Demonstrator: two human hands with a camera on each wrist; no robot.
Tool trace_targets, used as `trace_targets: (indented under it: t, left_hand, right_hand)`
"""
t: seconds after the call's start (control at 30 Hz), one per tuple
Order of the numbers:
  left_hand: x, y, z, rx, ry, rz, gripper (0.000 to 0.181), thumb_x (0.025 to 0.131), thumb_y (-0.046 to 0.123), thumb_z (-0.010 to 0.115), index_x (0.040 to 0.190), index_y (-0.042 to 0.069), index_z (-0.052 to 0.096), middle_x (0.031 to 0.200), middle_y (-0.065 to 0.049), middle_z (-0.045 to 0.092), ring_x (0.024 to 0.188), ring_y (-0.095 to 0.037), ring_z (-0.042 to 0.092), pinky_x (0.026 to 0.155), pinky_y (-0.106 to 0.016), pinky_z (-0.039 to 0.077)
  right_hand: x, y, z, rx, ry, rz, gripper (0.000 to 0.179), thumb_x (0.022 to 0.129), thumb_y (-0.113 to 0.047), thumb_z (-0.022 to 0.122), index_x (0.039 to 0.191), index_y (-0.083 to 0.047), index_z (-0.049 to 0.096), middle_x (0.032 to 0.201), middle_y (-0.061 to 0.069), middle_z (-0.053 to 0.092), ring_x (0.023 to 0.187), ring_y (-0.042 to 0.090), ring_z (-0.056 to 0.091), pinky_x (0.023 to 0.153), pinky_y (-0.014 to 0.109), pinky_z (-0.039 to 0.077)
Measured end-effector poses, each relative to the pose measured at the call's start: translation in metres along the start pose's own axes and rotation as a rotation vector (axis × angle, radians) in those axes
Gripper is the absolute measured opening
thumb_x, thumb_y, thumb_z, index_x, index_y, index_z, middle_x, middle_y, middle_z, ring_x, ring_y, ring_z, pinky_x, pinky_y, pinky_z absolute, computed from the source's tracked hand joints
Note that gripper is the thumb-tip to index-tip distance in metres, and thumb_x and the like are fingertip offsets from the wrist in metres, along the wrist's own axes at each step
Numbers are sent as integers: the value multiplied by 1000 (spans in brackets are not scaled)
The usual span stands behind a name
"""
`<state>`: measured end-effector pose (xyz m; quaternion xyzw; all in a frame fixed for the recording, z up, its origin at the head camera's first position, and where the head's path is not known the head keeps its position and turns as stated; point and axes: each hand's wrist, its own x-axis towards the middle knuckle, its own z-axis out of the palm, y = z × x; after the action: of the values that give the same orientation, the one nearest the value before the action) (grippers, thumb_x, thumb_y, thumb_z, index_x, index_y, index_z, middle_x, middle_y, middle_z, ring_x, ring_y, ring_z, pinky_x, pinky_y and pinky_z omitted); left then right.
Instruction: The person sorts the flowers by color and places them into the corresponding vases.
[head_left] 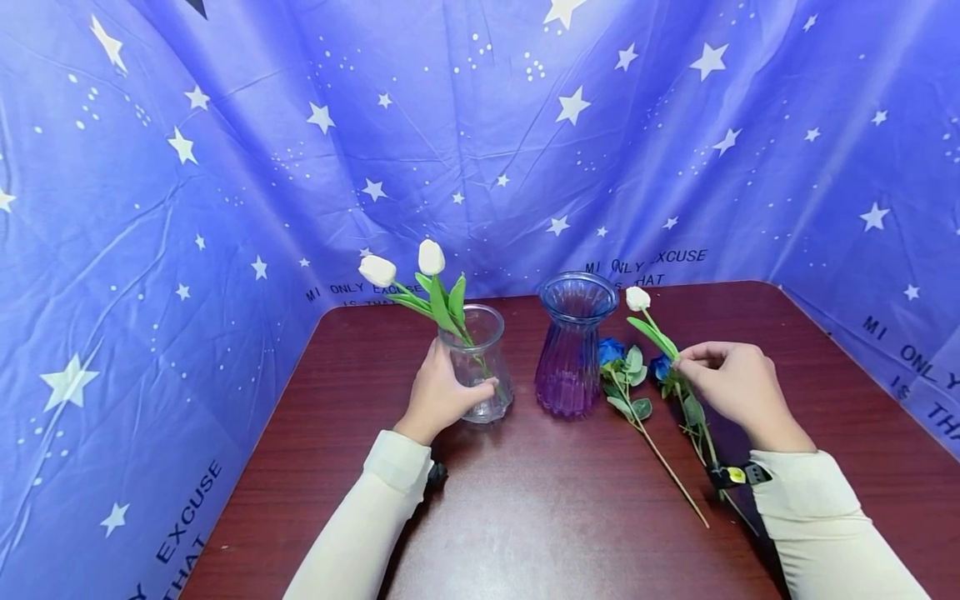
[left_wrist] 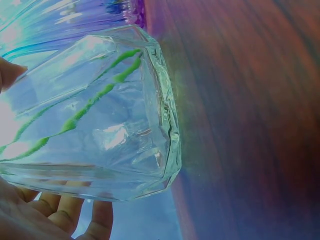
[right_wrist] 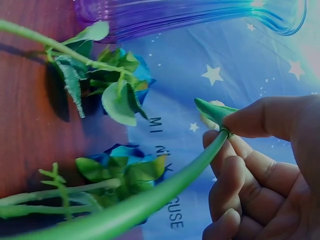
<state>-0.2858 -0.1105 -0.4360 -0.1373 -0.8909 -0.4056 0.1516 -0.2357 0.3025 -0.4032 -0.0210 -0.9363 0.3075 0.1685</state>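
Observation:
My left hand (head_left: 442, 392) grips a clear glass vase (head_left: 491, 408), thumb on its near side and fingers around the other. Two white tulips (head_left: 377, 271) lean left out of that vase; their green stems (left_wrist: 92, 102) show through the glass in the left wrist view. Over on the right, my right hand (head_left: 738, 390) pinches the stem of another white tulip (head_left: 637, 299) between thumb and fingers, just by its leaves. The pinched stem (right_wrist: 165, 192) runs toward the camera in the right wrist view, above the blue flowers.
A blue-to-purple ribbed glass vase (head_left: 567, 358) stands between the hands. Blue roses (head_left: 611, 351) with long stems lie on the dark red wooden table (head_left: 510, 508), partly under my right hand. Star-patterned blue cloth (head_left: 450, 150) hangs round the table's back and sides.

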Motion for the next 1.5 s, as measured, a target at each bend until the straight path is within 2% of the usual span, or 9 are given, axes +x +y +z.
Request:
trace_targets:
  t: [0.17,0.5,0.8,1.0,1.27,1.5]
  left_hand:
    - [0,-1,1,5,5,-2,101,71,46,88,153,21,36,135,-5,55,122,-29,60,102,-52,52]
    - [-2,-1,1,0,-3,-5,101,71,47,87,154,20,35,137,-5,55,123,-29,60,103,-53,51]
    - [-1,-2,1,6,4,2,101,70,47,88,153,20,36,136,-5,56,123,-29,60,102,-52,52]
    - [0,-2,1,7,3,4,101,71,47,88,153,20,36,136,-5,55,123,-29,60,103,-52,52]
    - [0,-2,1,9,5,5,101,71,48,87,154,20,36,137,-5,55,124,-29,60,102,-52,52]
    - [0,-3,2,11,4,10,101,71,48,87,154,20,36,137,-6,55,123,-29,60,102,-52,52]
  right_hand:
    - [2,-7,-5,19,4,-10,24,94,-40,71,97,-17,78,75,2,75,56,6,63,53,29,44]
    - [4,-15,-12,12,33,-14,22,95,-38,70,99,-18,79,84,3,76,65,7,60,55,29,42]
    - [7,-21,-18,37,83,-52,20,95,-34,72,99,-16,79,78,-1,74,60,2,55,55,28,39]
    - [8,-31,-23,57,127,-32,19,95,-35,72,97,-18,79,76,-5,74,63,3,57,59,27,40]
    - [8,-41,-28,85,157,-55,18,93,-34,73,98,-17,78,72,-18,70,62,0,57,60,26,40]
    - [9,-48,-30,133,181,-63,14,93,-30,74,97,-18,78,68,-18,67,58,1,55,57,25,39]
